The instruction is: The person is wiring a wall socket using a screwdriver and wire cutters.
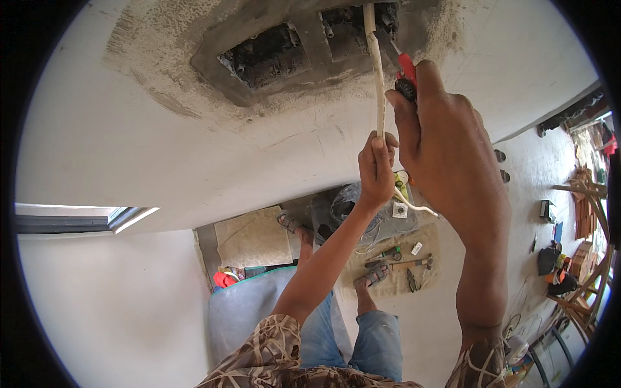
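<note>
A white sheathed cable (379, 84) comes down out of the right-hand of two wall openings. My left hand (377, 169) is closed around it below the opening, and its loose end hangs past that hand. In my right hand (446, 139) is a screwdriver (406, 68) with a red and black handle. Its thin metal shaft points up toward the right opening (352, 32), close beside the cable. The left opening (264, 55) is dark inside, with rough edges. Fresh grey mortar (314, 39) surrounds both openings.
On a cloth (394, 278) on the floor lie a hammer (414, 262), pliers (412, 280) and a green-ended tool (383, 255). A dark bucket (346, 202) stands by the wall. A window (84, 218) is at left; wood pieces (585, 213) and clutter are at right.
</note>
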`<control>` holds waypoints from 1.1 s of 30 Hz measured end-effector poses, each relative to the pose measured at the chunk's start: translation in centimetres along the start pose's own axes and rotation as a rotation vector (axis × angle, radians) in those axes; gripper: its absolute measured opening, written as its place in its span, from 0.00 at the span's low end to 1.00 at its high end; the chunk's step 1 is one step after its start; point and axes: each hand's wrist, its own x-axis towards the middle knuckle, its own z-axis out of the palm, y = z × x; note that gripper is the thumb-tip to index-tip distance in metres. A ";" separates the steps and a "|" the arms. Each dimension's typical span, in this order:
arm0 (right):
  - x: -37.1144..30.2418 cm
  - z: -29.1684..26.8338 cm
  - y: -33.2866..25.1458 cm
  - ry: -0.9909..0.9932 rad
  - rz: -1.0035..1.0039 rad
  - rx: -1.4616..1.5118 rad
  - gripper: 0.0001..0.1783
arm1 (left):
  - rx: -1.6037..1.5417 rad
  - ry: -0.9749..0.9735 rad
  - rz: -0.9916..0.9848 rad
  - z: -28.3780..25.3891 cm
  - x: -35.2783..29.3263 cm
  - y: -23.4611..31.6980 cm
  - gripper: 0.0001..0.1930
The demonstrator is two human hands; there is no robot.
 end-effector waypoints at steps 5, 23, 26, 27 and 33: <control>-0.6 -0.1 0.2 -0.005 0.004 -0.003 0.11 | 0.031 -0.033 0.022 -0.2 -0.3 -0.7 0.22; -2.0 1.3 0.9 -0.061 0.034 -0.039 0.12 | 0.120 -0.072 0.104 -1.8 -1.7 -1.6 0.22; -2.3 1.4 1.0 -0.069 0.050 -0.010 0.12 | 0.117 -0.068 0.051 -2.0 -2.3 -1.5 0.22; -2.4 1.4 1.0 -0.076 0.056 -0.017 0.12 | 0.117 -0.062 0.038 -2.1 -2.5 -1.6 0.22; -3.1 2.0 1.2 -0.095 0.086 -0.030 0.12 | 0.108 -0.070 0.061 -2.3 -3.0 -1.8 0.22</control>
